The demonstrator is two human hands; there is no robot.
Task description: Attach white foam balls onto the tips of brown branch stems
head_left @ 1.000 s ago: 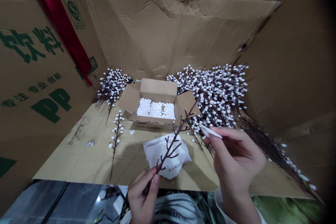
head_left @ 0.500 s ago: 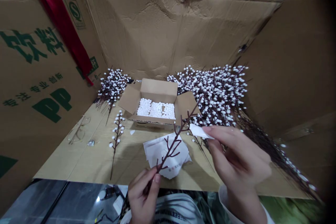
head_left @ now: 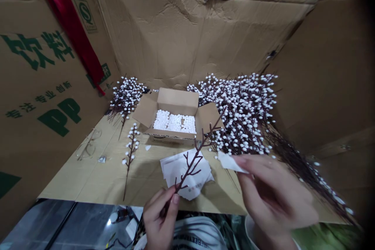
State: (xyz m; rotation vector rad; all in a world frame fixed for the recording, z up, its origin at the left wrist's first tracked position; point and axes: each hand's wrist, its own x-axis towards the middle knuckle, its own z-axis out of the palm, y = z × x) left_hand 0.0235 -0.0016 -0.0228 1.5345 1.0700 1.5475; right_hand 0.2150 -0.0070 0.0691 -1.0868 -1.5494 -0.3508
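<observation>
Risk noted: the bare brown artificial branch [head_left: 195, 159], gripped low on its stem between thumb and fingers of the left hand [head_left: 159, 218], has its top just over the open carton's [head_left: 177, 99] flap, so a swing could snag the white-berried branches [head_left: 240, 113]. The right hand [head_left: 275, 195] pinches a white paper strip [head_left: 230, 163] by one end only; it could slip. Below, white paper sheets [head_left: 172, 170] lie on a cardboard sheet [head_left: 88, 179]; cardboard walls [head_left: 164, 39] and a red ribbon [head_left: 67, 27] surround them
</observation>
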